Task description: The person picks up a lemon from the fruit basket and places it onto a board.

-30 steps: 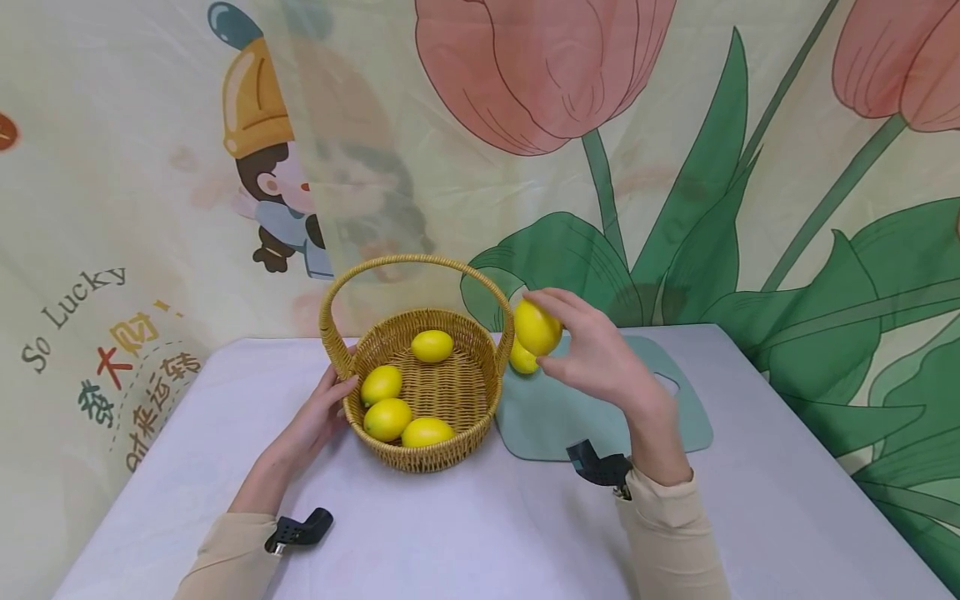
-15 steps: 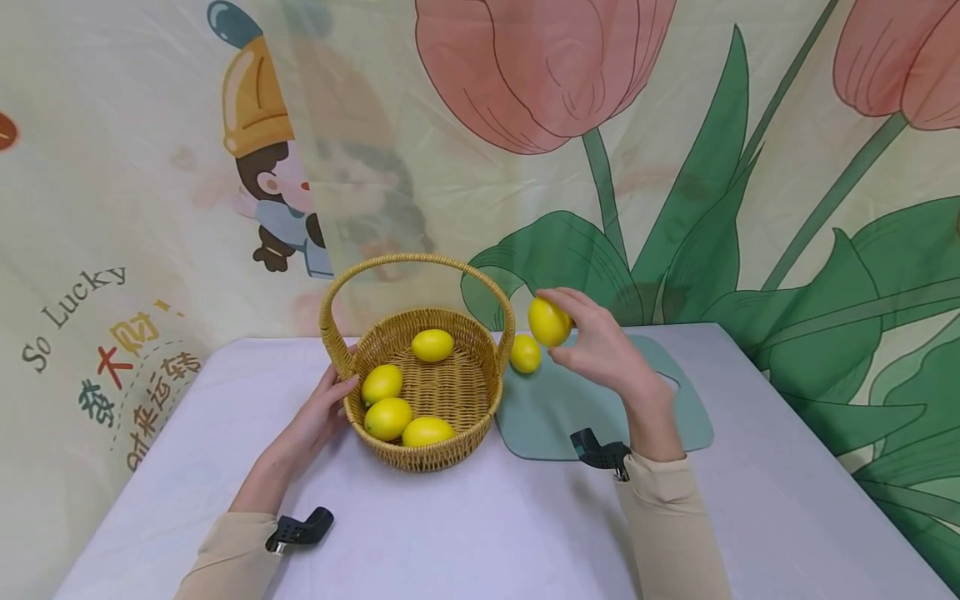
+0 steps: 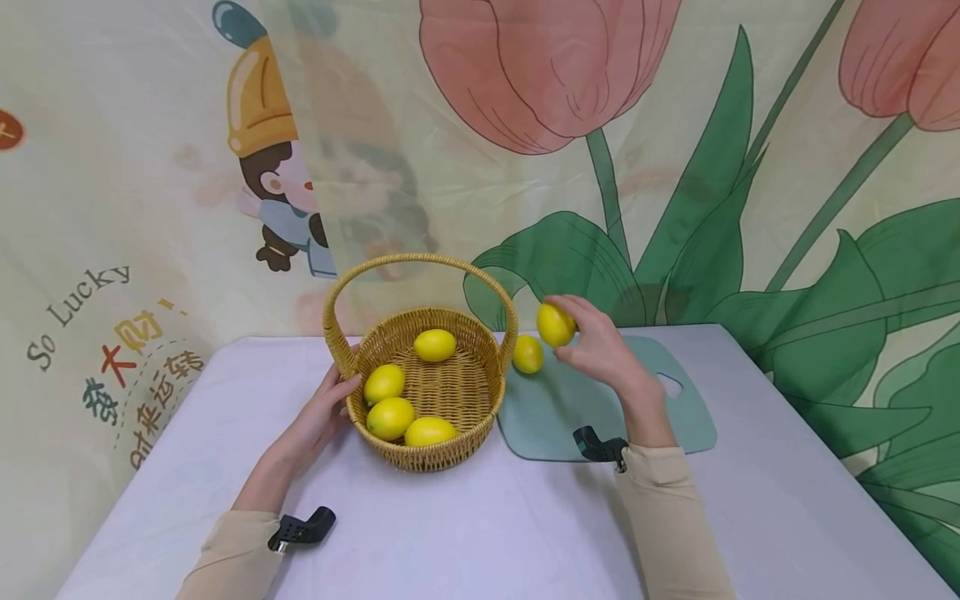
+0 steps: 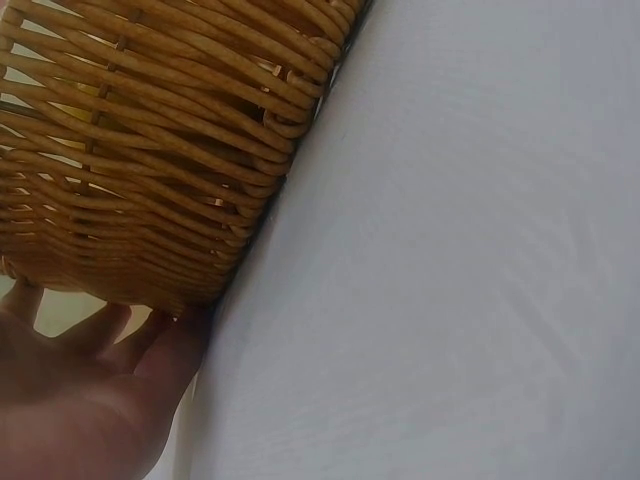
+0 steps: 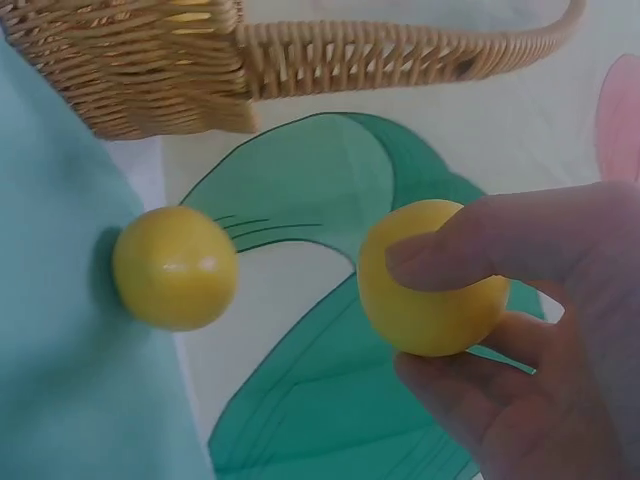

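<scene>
My right hand (image 3: 603, 354) pinches a yellow lemon (image 3: 556, 324) between thumb and fingers, raised above the green cutting board (image 3: 570, 417). In the right wrist view, the thumb lies across the front of this lemon (image 5: 430, 310), with fingers behind and below it. A second lemon (image 3: 528, 354) rests at the board's back left, beside the basket. My left hand (image 3: 311, 425) rests against the left outer side of the wicker basket (image 3: 450, 454). Its fingers (image 4: 105, 325) touch the woven wall in the left wrist view. Several lemons (image 3: 390, 418) lie inside the basket.
The basket's tall arched handle (image 3: 420, 258) stands over its opening, its right foot close to the second lemon. A white cloth (image 3: 465, 533) covers the table, and a printed curtain (image 3: 465, 192) hangs behind its back edge.
My right hand has moved slightly right with its lemon, away from the basket handle, uncovering the lemon on the board. The left hand and basket have stayed in place.
</scene>
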Demonstrator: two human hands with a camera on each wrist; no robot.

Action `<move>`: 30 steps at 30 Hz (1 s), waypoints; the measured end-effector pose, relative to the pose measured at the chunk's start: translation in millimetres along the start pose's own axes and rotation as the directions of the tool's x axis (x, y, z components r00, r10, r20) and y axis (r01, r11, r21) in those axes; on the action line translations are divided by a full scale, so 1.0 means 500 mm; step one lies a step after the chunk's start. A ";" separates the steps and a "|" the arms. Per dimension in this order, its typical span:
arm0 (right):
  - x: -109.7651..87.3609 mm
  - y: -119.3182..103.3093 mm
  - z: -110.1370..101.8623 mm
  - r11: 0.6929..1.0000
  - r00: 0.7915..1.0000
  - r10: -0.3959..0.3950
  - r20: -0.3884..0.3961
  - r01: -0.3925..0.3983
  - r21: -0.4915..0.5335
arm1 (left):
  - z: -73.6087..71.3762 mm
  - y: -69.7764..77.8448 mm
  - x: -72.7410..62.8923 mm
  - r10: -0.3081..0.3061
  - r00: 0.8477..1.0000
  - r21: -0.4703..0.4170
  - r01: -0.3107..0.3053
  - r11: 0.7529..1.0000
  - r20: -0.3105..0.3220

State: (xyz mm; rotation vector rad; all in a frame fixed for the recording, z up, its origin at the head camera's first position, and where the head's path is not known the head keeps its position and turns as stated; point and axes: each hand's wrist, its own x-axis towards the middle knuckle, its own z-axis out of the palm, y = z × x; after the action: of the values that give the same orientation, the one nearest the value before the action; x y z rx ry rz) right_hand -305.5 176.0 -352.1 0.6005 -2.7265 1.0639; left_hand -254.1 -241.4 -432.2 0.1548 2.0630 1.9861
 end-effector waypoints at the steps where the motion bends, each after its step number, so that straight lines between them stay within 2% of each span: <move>1: 0.002 0.006 0.001 1.000 1.000 0.006 0.005 -0.006 0.000 | 0.000 0.000 0.000 -0.001 1.000 0.001 0.001 1.000 -0.001; 13: 0.015 0.082 0.040 0.997 0.996 0.073 0.046 -0.072 -0.017 | 0.001 0.005 -0.005 -0.016 1.000 0.014 0.016 1.000 -0.015; 25: 0.017 0.120 0.063 0.993 0.990 0.121 0.073 -0.120 -0.016 | 0.002 0.003 -0.001 -0.015 1.000 0.018 0.015 1.000 -0.013; 30: 0.016 0.135 0.074 0.993 0.990 0.114 0.078 -0.114 -0.001 | 0.001 0.001 -0.001 -0.013 1.000 0.018 0.013 1.000 -0.016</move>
State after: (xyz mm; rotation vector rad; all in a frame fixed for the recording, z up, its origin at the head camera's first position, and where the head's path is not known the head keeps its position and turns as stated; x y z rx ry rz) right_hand -341.1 193.7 -418.6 0.5026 -2.8582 1.0919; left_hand -253.6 -240.7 -431.4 0.1290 2.0866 1.9678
